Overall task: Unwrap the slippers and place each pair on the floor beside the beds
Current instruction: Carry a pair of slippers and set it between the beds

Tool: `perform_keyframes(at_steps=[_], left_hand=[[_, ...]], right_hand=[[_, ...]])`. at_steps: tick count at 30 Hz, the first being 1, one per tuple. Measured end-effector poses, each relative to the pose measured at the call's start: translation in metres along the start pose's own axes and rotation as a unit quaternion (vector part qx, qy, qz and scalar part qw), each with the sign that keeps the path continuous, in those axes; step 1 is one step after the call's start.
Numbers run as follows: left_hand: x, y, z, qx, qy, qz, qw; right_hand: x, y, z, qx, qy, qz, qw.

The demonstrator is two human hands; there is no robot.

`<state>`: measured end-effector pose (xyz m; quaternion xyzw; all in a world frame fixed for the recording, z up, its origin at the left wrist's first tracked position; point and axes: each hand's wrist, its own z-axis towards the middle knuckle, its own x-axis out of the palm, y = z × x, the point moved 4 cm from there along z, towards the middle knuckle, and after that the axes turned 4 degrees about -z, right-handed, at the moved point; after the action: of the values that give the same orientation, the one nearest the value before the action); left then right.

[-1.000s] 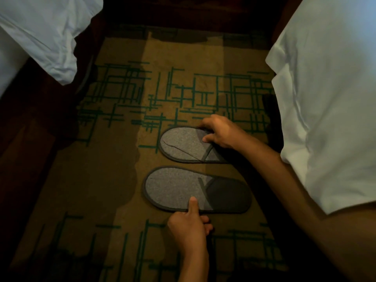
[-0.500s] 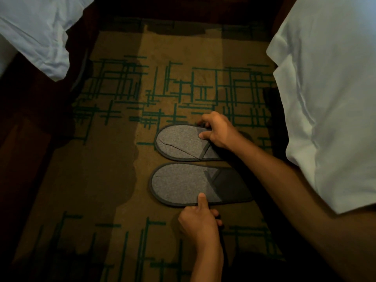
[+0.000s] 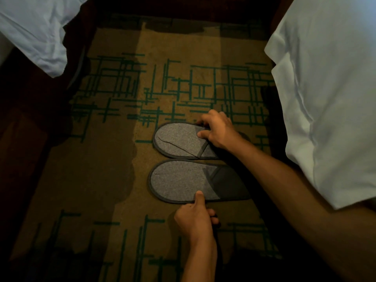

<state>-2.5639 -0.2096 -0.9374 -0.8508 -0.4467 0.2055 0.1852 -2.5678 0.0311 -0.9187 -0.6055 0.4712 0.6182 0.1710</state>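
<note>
Two grey slippers lie flat on the patterned carpet [image 3: 114, 180] in the aisle between the beds, side by side and almost touching along their long edges. The far slipper [image 3: 177, 140] shows a crease across its sole; the near slipper [image 3: 181, 181] has its darker toe band turned toward the right-hand bed [image 3: 325, 98]. No wrapping shows anywhere on them, so the unwrapping for this pair looks finished and the step in hand seems to be squaring them up on the floor.

The right hand [image 3: 218, 132] rests on the toe end of the far slipper, fingers curled over its edge and thumb pressing on the strap. The left hand [image 3: 195, 222] is loosely fisted on the carpet beside the near slipper, its thumb extended and laid on that slipper's rim; it grips nothing.

The left-hand bed [image 3: 34, 31] hangs its white sheet well apart from the pair. What remains, I'd judge, is a small nudge to even the heels, then letting go.
</note>
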Motion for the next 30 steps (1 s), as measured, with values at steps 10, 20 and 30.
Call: perform_keyframes(at_steps=[10, 20, 30], left_hand=[[0.005, 0.002, 0.000, -0.014, 0.024, -0.060, 0.998], [0.002, -0.002, -0.006, 0.004, -0.007, -0.039, 0.999], [0.005, -0.049, 0.005, 0.464, 0.066, 0.604, 0.645]], right_hand=[[0.001, 0.001, -0.006, -0.001, 0.012, -0.005, 1.000], [-0.004, -0.002, -0.013, -0.017, 0.052, -0.040, 0.998], [-0.005, 0.001, -0.007, -0.040, 0.107, -0.055, 0.992]])
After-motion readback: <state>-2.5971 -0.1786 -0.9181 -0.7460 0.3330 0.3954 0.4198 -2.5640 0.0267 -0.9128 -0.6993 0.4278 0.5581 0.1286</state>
